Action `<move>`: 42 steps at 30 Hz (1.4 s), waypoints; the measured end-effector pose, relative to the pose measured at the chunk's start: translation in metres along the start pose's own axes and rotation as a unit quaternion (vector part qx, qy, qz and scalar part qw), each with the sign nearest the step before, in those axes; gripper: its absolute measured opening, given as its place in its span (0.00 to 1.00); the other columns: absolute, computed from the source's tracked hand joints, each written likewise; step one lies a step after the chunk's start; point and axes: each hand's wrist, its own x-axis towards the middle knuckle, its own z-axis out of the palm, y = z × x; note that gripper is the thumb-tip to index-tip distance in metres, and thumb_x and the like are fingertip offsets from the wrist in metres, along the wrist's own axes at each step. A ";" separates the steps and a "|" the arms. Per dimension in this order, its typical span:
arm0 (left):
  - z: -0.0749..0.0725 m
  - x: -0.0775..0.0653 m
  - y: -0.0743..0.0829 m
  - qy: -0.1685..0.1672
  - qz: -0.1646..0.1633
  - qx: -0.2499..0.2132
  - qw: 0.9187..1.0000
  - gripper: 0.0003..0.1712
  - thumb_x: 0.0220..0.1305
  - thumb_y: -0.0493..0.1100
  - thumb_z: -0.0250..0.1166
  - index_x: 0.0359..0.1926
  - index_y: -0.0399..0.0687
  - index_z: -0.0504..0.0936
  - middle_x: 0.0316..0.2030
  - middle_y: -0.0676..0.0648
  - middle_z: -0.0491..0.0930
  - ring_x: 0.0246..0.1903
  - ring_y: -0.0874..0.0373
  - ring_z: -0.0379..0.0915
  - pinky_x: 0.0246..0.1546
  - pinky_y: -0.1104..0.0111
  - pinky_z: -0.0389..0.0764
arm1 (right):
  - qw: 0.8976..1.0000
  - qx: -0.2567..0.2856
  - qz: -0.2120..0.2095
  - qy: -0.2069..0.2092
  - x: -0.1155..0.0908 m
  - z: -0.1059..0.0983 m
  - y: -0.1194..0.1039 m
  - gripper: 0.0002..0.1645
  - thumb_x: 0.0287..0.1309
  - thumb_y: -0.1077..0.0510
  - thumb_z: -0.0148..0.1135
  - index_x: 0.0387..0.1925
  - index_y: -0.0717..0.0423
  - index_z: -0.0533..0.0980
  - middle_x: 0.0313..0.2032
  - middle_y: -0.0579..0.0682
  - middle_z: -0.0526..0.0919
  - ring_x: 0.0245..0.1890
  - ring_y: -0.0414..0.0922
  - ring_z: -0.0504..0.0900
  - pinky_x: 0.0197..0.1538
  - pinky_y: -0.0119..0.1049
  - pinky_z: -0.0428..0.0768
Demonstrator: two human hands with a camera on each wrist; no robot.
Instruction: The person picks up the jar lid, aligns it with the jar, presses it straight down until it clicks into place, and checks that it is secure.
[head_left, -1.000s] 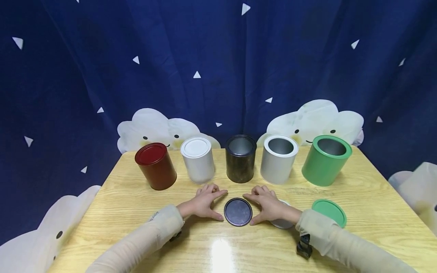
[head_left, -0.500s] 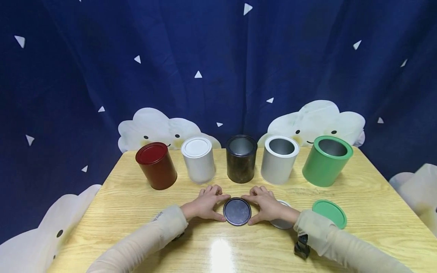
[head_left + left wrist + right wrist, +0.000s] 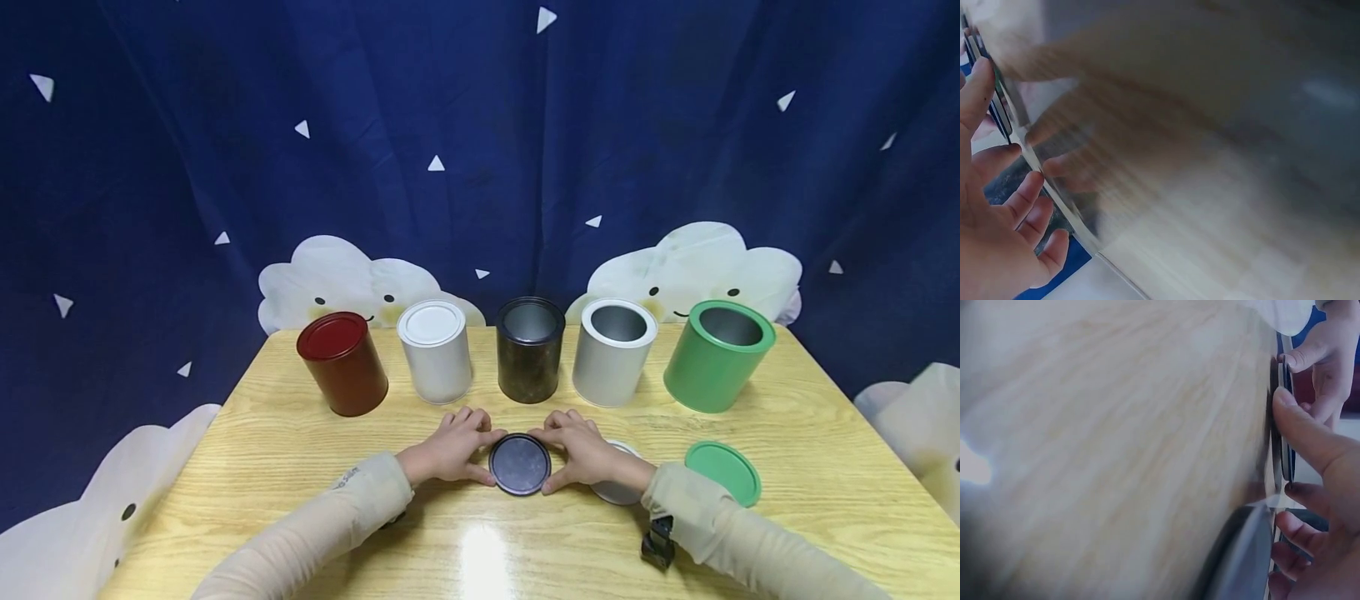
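A round black lid [image 3: 520, 465] lies between both hands, close to the tabletop; whether it touches the wood I cannot tell. From the left, my left hand [image 3: 452, 448] holds its rim with thumb and index finger. My right hand [image 3: 583, 450] grips the opposite rim the same way. Edge-on, the lid [image 3: 1288, 425] shows as a thin dark disc in the right wrist view, and the lid [image 3: 990, 87] is partly covered by the left thumb in the left wrist view. Behind it stands a black can [image 3: 529, 354] with no lid on.
A white-grey lid [image 3: 617, 493] lies partly hidden under the right wrist, with a green lid [image 3: 723, 472] farther right. Along the back stand a lidded red can [image 3: 348, 375], a lidded white can [image 3: 437, 358], an uncovered white can [image 3: 611, 362] and an uncovered green can [image 3: 708, 367].
The left hand has come rightward to the black lid's rim, and the right hand has closed in slightly from its side. The lid has shifted a little to the left.
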 end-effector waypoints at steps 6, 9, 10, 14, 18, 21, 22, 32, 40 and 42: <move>-0.003 0.000 0.000 -0.007 -0.006 -0.025 1.000 0.40 0.46 0.61 0.68 0.59 0.50 0.72 0.40 0.53 0.64 0.40 0.57 0.57 0.36 0.66 0.56 | 0.999 0.030 0.004 -0.013 -0.001 -0.001 0.003 0.47 0.27 0.41 0.76 0.54 0.55 0.74 0.38 0.45 0.68 0.37 0.42 0.61 0.34 0.36 0.57; -0.004 0.000 -0.001 -0.014 -0.009 -0.035 0.999 0.40 0.47 0.61 0.67 0.60 0.50 0.71 0.41 0.52 0.64 0.40 0.57 0.56 0.37 0.66 0.56 | 0.999 0.031 -0.001 -0.013 -0.001 -0.001 0.006 0.47 0.28 0.40 0.75 0.55 0.55 0.73 0.39 0.45 0.69 0.37 0.42 0.61 0.34 0.36 0.57; -0.004 0.000 -0.001 -0.014 -0.010 -0.038 0.999 0.40 0.47 0.61 0.67 0.60 0.50 0.71 0.42 0.52 0.64 0.41 0.57 0.56 0.37 0.66 0.56 | 0.999 0.032 -0.003 -0.012 -0.001 -0.001 0.006 0.47 0.28 0.40 0.75 0.55 0.55 0.73 0.39 0.45 0.69 0.37 0.42 0.61 0.35 0.36 0.57; -0.006 0.000 0.000 -0.012 -0.009 -0.054 0.998 0.40 0.47 0.60 0.67 0.61 0.49 0.70 0.43 0.51 0.64 0.41 0.56 0.56 0.37 0.66 0.57 | 0.999 0.033 -0.018 0.003 -0.003 -0.002 0.008 0.47 0.29 0.40 0.75 0.54 0.57 0.74 0.39 0.47 0.70 0.37 0.42 0.61 0.36 0.36 0.59; -0.008 -0.001 -0.001 -0.006 -0.002 -0.074 0.997 0.40 0.48 0.58 0.68 0.61 0.48 0.70 0.45 0.49 0.65 0.41 0.56 0.57 0.36 0.67 0.57 | 0.998 0.037 -0.042 0.021 -0.003 -0.004 0.008 0.46 0.30 0.43 0.75 0.53 0.60 0.74 0.38 0.49 0.71 0.37 0.42 0.62 0.38 0.37 0.60; -0.010 -0.001 -0.001 -0.001 0.003 -0.087 0.996 0.40 0.48 0.57 0.68 0.61 0.48 0.69 0.45 0.49 0.66 0.41 0.55 0.57 0.35 0.67 0.56 | 0.997 0.039 -0.056 0.029 -0.004 -0.007 0.008 0.45 0.31 0.44 0.75 0.53 0.63 0.74 0.39 0.50 0.72 0.38 0.43 0.63 0.39 0.37 0.62; -0.010 -0.001 -0.001 0.000 0.004 -0.092 0.996 0.40 0.48 0.57 0.68 0.61 0.48 0.69 0.45 0.48 0.66 0.41 0.55 0.57 0.35 0.67 0.56 | 0.997 0.040 -0.057 0.029 -0.004 -0.007 0.008 0.45 0.31 0.45 0.75 0.53 0.63 0.73 0.39 0.50 0.73 0.38 0.43 0.64 0.40 0.38 0.63; -0.016 -0.002 0.000 0.018 0.019 -0.117 0.993 0.40 0.48 0.55 0.69 0.61 0.46 0.69 0.46 0.48 0.66 0.43 0.54 0.57 0.39 0.65 0.58 | 0.996 0.063 -0.059 0.031 -0.005 -0.014 0.005 0.45 0.30 0.48 0.77 0.53 0.64 0.73 0.41 0.49 0.74 0.44 0.44 0.67 0.47 0.40 0.66; -0.018 -0.002 0.000 0.034 0.045 -0.134 0.989 0.39 0.49 0.52 0.69 0.61 0.44 0.69 0.51 0.48 0.67 0.46 0.54 0.59 0.42 0.63 0.59 | 0.994 0.066 -0.075 0.042 -0.005 -0.017 0.006 0.45 0.30 0.47 0.76 0.53 0.62 0.73 0.41 0.47 0.74 0.44 0.43 0.67 0.47 0.39 0.67; -0.018 -0.002 0.000 0.036 0.051 -0.141 0.988 0.39 0.50 0.52 0.69 0.61 0.44 0.68 0.53 0.48 0.67 0.47 0.55 0.59 0.43 0.62 0.59 | 0.994 0.064 -0.081 0.046 -0.006 -0.018 0.007 0.45 0.30 0.46 0.76 0.53 0.62 0.73 0.41 0.46 0.74 0.44 0.43 0.68 0.47 0.39 0.67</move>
